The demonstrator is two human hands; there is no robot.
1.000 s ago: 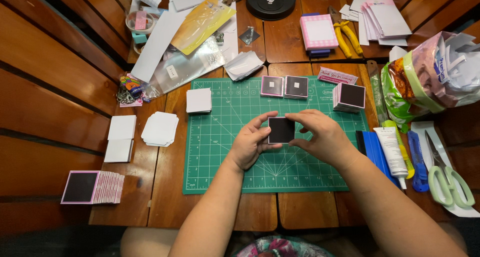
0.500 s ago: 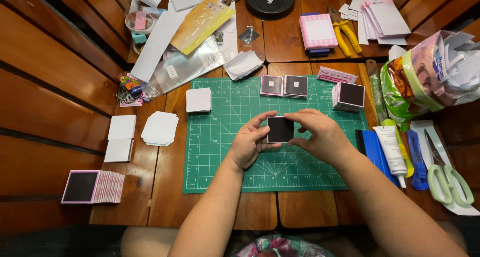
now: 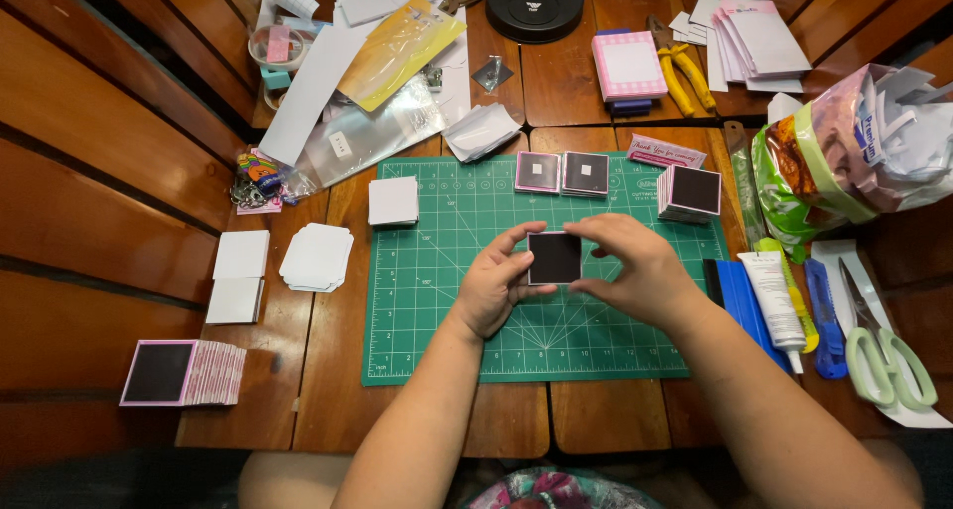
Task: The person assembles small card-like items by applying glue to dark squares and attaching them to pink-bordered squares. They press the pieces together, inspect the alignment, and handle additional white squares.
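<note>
Above the green mat [image 3: 447, 340], the left hand [image 3: 493, 289] and right hand [image 3: 635, 269] pinch opposite edges of a black square [image 3: 554, 258] held level between them, equally near

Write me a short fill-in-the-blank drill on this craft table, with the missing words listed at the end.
1. Both hands, the left hand and the right hand, hold a small ____ square card.
2. The hands work above a ____ cutting mat.
3. The scissors at the right edge have light ____ handles.
4. The pliers near the top have ____ handles.

Missing words: black; green; green; yellow
</note>
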